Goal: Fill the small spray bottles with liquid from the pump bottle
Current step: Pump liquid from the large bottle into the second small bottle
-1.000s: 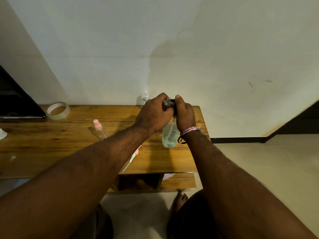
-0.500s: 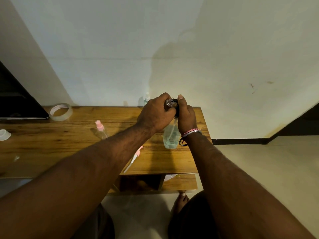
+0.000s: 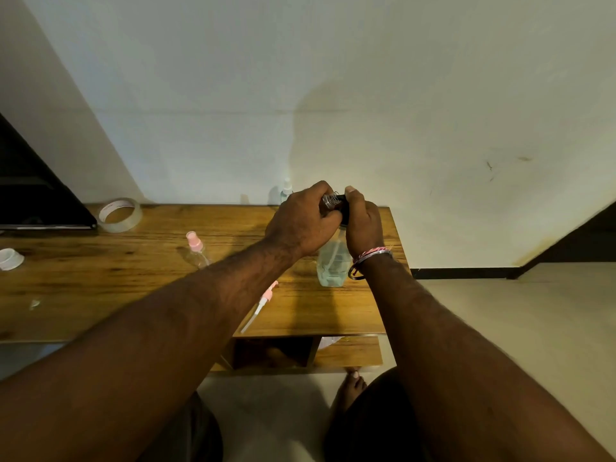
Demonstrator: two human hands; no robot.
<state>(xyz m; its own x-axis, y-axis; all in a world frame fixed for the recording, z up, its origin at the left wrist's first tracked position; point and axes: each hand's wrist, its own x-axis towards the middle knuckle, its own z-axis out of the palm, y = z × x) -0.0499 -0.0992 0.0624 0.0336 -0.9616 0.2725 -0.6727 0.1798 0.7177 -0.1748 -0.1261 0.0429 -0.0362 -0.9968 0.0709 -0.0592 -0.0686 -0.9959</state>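
Note:
The clear pump bottle [image 3: 331, 265] with pale liquid stands near the right end of the wooden table [image 3: 100, 278]. My right hand [image 3: 363, 225] is closed over its dark pump head. My left hand [image 3: 305, 225] holds a small clear bottle [image 3: 330, 199], its open neck right at the pump's spout. A small spray bottle with a pink cap [image 3: 196, 251] stands left of my arm. A loose pink sprayer top with its tube [image 3: 261, 303] lies on the table near the front edge. Another small bottle [image 3: 286, 191] stands by the wall, partly hidden behind my left hand.
A roll of clear tape [image 3: 120, 215] lies at the back left beside a dark flat object [image 3: 36, 201]. A white cap [image 3: 10, 259] sits at the far left. A lower shelf [image 3: 346, 353] shows under the table, and a bare foot [image 3: 350, 385] on the floor.
Both hands stay clasped at the pump head with the small bottle. The view has shifted slightly; nothing on the table has moved.

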